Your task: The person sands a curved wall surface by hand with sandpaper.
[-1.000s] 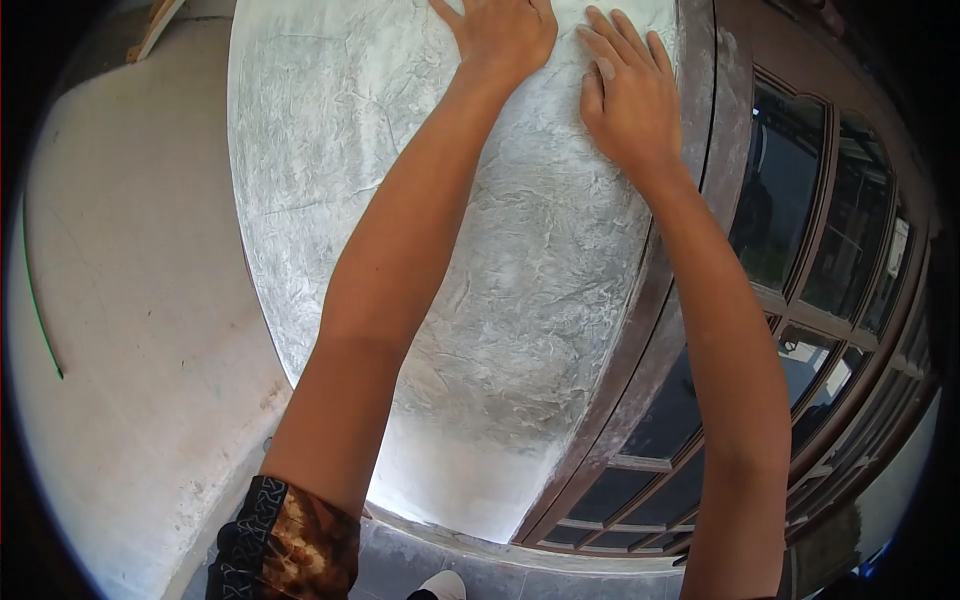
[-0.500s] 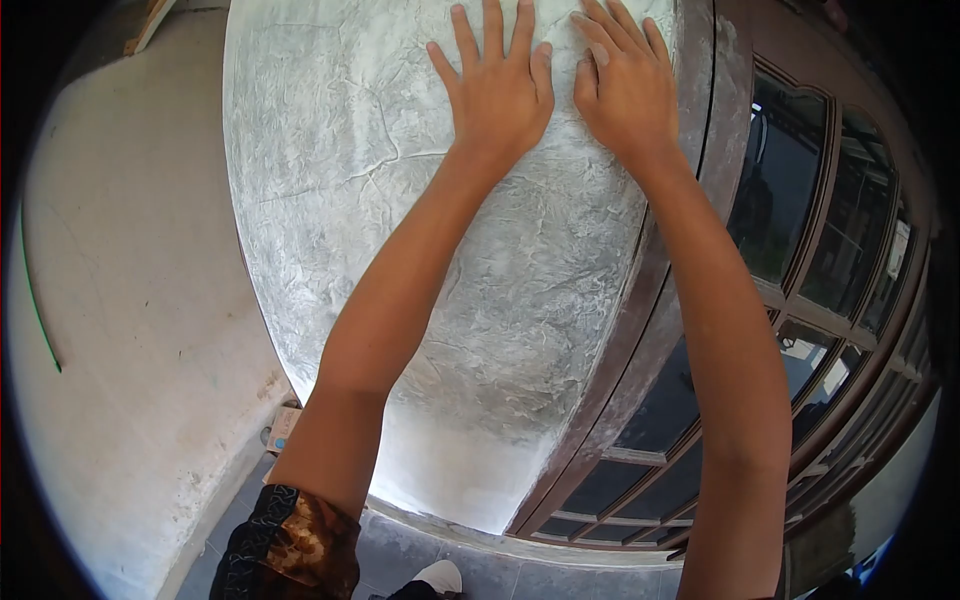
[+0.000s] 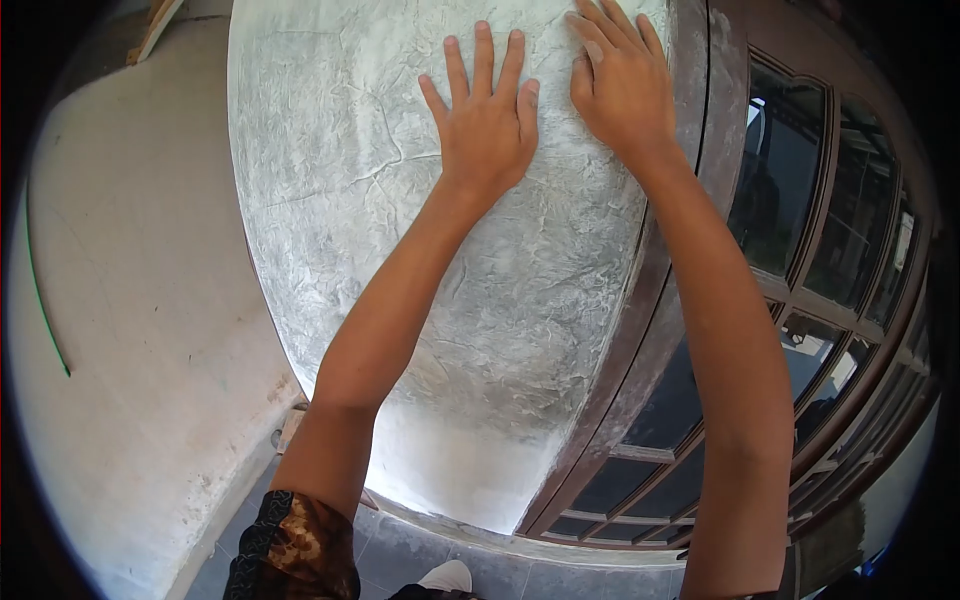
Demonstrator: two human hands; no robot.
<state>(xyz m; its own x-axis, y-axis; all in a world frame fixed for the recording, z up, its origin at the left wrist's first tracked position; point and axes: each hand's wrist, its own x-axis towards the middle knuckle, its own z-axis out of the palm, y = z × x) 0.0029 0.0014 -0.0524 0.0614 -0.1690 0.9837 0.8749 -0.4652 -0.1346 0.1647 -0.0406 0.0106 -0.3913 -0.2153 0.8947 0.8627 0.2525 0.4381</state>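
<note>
A grey-white sheet (image 3: 520,290), wrinkled and creased, covers the wall panel in front of me. Flat on its upper middle lies my left hand (image 3: 487,130), fingers spread and pointing up. My right hand (image 3: 628,90) rests higher on the sheet, near its right edge beside the brown wooden frame (image 3: 690,130). Its fingers are stretched upward and lie closer together. Neither hand holds anything. Creases branch across the sheet just left of my left hand. Below the wrinkled part, a smooth pale strip (image 3: 455,465) reaches down toward the floor.
Brown windows with dark glass panes (image 3: 780,180) stand along the right. A plain beige wall (image 3: 140,260) runs on the left, with a thin green strip (image 3: 40,290) near it. Grey floor tiles (image 3: 500,570) and a white shoe (image 3: 448,576) show at the bottom.
My left hand has slid down the sheet and slightly left, fingers still spread. My right hand stays at nearly the same spot near the frame.
</note>
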